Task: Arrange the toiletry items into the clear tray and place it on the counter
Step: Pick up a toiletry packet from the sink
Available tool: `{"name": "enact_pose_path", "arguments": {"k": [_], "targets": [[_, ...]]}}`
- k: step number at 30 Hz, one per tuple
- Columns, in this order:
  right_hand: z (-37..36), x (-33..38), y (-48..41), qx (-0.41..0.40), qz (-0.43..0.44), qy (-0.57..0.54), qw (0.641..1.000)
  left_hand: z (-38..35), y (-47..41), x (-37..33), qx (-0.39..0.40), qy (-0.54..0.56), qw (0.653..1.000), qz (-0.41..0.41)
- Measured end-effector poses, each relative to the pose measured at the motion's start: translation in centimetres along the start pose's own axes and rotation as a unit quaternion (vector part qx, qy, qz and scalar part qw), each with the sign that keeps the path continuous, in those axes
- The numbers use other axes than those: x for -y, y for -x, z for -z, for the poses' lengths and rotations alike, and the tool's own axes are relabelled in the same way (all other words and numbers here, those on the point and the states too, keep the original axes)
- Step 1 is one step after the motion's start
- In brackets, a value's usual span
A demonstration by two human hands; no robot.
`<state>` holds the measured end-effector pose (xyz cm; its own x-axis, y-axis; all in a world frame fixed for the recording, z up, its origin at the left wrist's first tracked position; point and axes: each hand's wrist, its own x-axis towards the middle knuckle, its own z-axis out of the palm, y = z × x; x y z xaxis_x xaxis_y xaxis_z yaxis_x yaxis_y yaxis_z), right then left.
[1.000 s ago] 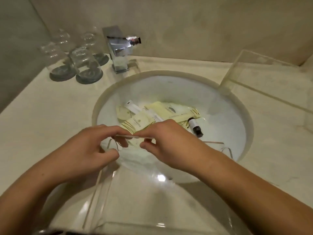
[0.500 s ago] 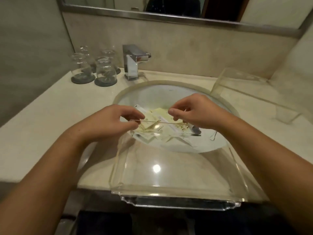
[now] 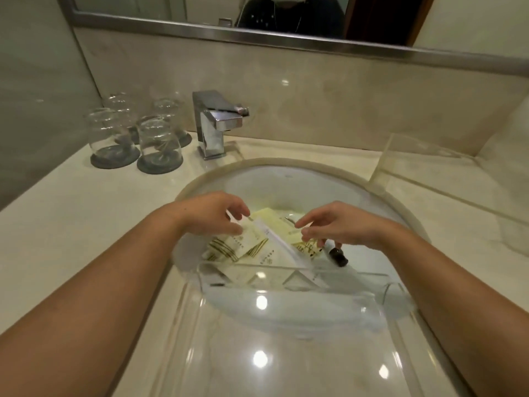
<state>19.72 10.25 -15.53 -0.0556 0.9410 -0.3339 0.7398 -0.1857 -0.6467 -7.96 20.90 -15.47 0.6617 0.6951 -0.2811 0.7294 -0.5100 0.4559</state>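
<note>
Toiletry packets (image 3: 257,245) piled in sink (image 3: 372,196), beyond clear tray (image 3: 286,325) lying across sink's near rim. Left hand (image 3: 211,213) pinches a white packet (image 3: 274,245); right hand (image 3: 335,224) hovers, fingers loosely spread. Small bottle (image 3: 337,255) beside it.

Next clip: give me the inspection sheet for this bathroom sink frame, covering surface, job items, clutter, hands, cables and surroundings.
Surface: pale stone counter around a round sink; glossy, with light reflections.
Job's things: clear tray on the near counter edge, jutting over the sink; toiletry packets piled in the sink; small dark-capped bottle beside them.
Clutter: four upturned glasses on dark coasters, back left; second clear acrylic piece at right.
Hands: left hand pinches a long white sachet; right hand is open above the packets, holding nothing that I can see.
Cables: nothing seen.
Surroundings: chrome faucet, mirror above, tiled wall.
</note>
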Motion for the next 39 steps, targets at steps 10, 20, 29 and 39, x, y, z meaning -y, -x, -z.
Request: {"name": "enact_pose_path", "arguments": {"k": [10,20,29,39], "targets": [[-1.0,-1.0,-6.1,-0.007,-0.003,0.127,0.992,-1.1,-3.7,-1.0,0.085,-0.062,0.994,0.043],[-2.1,-3.0,-7.4,0.016,-0.053,0.191,0.980,-1.4,-5.8,-1.4,0.018,-0.091,0.996,0.012],[-2.8,-2.7,-7.3,0.008,-0.086,0.235,0.968,-1.8,-5.4,-1.9,0.090,-0.092,0.990,0.056],[-4.0,-1.6,-7.4,0.047,-0.105,0.232,0.966,-1.7,-4.6,-1.3,0.057,-0.083,0.993,0.055]]}}
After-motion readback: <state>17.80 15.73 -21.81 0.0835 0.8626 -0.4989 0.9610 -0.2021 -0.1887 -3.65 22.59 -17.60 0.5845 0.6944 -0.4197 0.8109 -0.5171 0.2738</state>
